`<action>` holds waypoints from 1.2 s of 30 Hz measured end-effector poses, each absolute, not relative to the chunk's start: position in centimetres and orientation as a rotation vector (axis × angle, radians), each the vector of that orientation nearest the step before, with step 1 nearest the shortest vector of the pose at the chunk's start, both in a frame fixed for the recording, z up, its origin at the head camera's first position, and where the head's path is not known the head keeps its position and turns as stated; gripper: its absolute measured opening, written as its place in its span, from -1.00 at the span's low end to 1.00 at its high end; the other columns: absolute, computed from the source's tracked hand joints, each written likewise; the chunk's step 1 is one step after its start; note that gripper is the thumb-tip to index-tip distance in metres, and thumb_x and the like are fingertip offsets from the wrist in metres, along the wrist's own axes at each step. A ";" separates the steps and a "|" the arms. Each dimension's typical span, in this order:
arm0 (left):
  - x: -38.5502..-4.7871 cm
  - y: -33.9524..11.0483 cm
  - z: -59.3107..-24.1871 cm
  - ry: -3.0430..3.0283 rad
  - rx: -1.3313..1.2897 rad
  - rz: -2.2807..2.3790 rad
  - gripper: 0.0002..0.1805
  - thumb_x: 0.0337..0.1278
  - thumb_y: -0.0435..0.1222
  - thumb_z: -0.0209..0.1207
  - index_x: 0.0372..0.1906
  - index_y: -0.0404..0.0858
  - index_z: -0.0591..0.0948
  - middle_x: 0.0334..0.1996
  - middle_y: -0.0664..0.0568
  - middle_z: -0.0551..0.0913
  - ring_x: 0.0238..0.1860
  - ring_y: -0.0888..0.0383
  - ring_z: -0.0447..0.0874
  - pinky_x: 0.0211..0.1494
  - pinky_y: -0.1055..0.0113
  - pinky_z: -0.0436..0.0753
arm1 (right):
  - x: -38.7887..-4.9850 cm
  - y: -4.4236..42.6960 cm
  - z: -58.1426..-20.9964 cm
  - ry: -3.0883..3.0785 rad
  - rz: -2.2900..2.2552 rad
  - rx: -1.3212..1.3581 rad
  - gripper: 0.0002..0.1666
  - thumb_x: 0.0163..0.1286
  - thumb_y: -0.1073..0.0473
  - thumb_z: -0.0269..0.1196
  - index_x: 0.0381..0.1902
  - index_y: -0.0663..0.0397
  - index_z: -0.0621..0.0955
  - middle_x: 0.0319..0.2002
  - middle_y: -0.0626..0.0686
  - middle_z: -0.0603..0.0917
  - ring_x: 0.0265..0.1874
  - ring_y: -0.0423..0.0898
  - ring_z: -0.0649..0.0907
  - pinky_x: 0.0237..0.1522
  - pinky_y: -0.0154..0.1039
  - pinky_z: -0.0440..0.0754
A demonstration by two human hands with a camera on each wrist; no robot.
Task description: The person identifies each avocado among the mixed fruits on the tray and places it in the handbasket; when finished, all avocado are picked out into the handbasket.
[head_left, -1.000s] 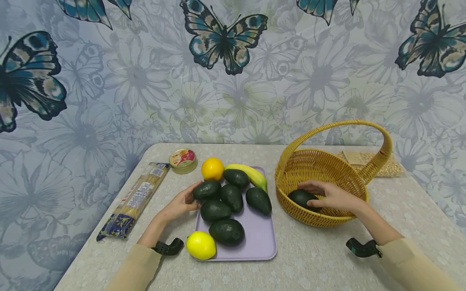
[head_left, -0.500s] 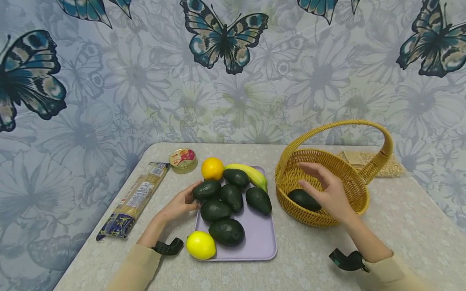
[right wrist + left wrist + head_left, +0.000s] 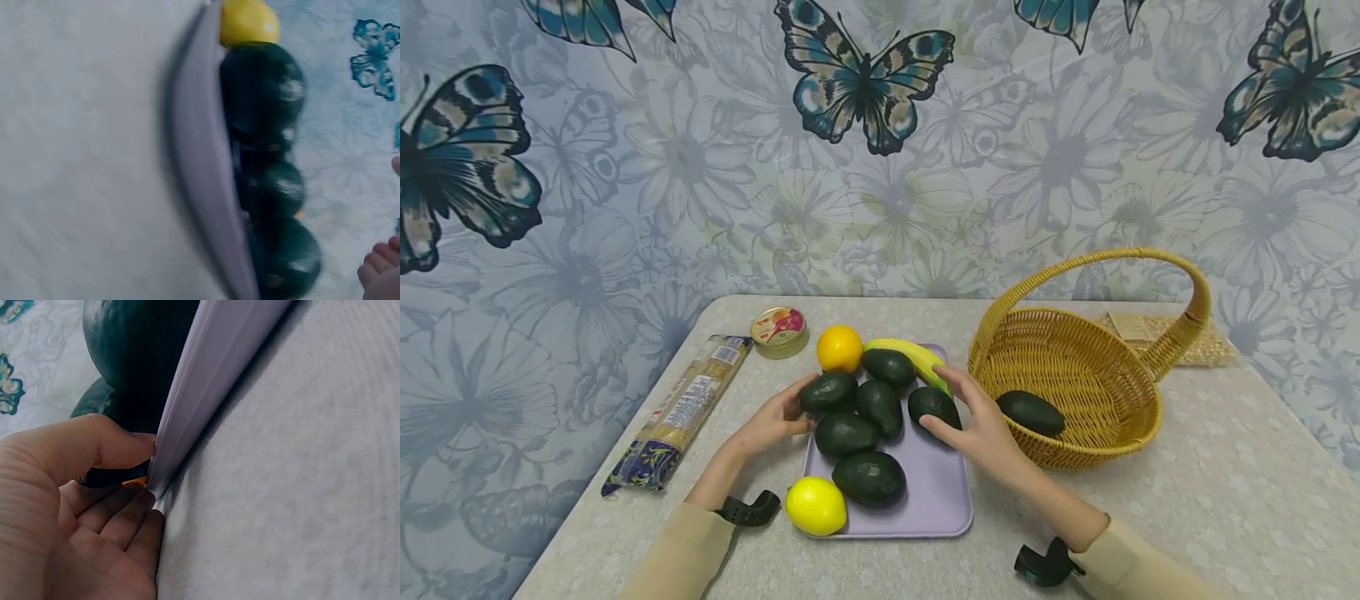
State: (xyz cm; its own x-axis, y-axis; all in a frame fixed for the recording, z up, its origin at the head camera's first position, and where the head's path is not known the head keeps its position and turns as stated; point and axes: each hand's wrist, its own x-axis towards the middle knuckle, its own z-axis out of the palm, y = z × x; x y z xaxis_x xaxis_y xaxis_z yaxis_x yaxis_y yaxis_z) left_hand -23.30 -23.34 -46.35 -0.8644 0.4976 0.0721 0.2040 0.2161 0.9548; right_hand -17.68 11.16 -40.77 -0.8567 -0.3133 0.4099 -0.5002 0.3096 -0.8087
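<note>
While the right hand [image 3: 988,432] hovers at three o'clock on the rectangular, pale-purple tray [image 3: 931,502], with twelve o'clock lying toward the wall, its thumb and fingers are spread well apart around the glossy, dark-green, egg-shaped avocado [image 3: 931,408] at two o'clock, and it has hold of nothing. Whether a fingertip touches that avocado cannot be told.

At nine o'clock the left hand [image 3: 772,422] lies against the tray's edge, its fingers loosely bent and its thumb tip on the rim, closed around nothing; the smooth, dark-green avocado [image 3: 829,392] at ten o'clock is right by its fingertips. Four more dark-green avocados [image 3: 880,410] lie on the tray, clustered from twelve o'clock down to six.

A bright-yellow, oval lemon [image 3: 816,506] sits at the eight o'clock corner, a round, deep-yellow orange [image 3: 840,348] at eleven, and a curved, yellow banana [image 3: 910,354] at one, behind the farthest avocado.

Between two and three o'clock, just beside the tray, stands a round, honey-coloured wicker basket [image 3: 1078,371] with a tall hooped handle; one dark-green, oblong avocado [image 3: 1032,412] rests inside, at the basket's own eight o'clock.
</note>
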 end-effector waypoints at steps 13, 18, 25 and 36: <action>-23.1 -23.2 -46.2 2.256 0.643 1.688 -0.13 0.02 -0.58 0.12 0.46 -0.35 0.01 0.43 -0.22 0.05 0.40 -0.16 0.04 0.37 -0.07 0.07 | -19.0 10.0 -44.2 -2.564 1.531 0.520 -0.03 0.11 -0.05 0.41 0.38 0.13 0.23 0.33 0.14 0.29 0.32 0.09 0.25 0.29 0.14 0.18; -23.0 -23.1 -46.1 2.264 0.612 1.684 -0.12 0.02 -0.56 0.14 0.47 -0.30 0.04 0.44 -0.19 0.05 0.40 -0.14 0.03 0.39 -0.04 0.05 | -19.3 9.8 -45.2 -2.582 1.532 0.485 -0.04 0.08 0.00 0.43 0.36 0.20 0.26 0.22 0.16 0.39 0.19 0.09 0.40 0.20 0.10 0.32; -23.0 -23.1 -45.9 2.272 0.614 1.675 -0.13 0.02 -0.56 0.14 0.47 -0.30 0.04 0.44 -0.18 0.06 0.40 -0.14 0.03 0.38 -0.06 0.05 | -19.4 9.7 -45.9 -2.595 1.489 0.462 -0.06 0.07 0.00 0.43 0.34 0.17 0.29 0.20 0.16 0.42 0.14 0.10 0.45 0.12 0.08 0.39; -23.1 -23.1 -46.1 2.266 0.631 1.673 -0.13 0.04 -0.56 0.14 0.47 -0.31 0.03 0.44 -0.19 0.04 0.41 -0.14 0.02 0.38 -0.05 0.07 | -18.6 9.9 -44.1 -2.621 1.483 0.512 -0.17 0.06 0.03 0.44 0.28 0.04 0.40 0.17 0.11 0.49 0.08 0.06 0.50 0.03 0.06 0.45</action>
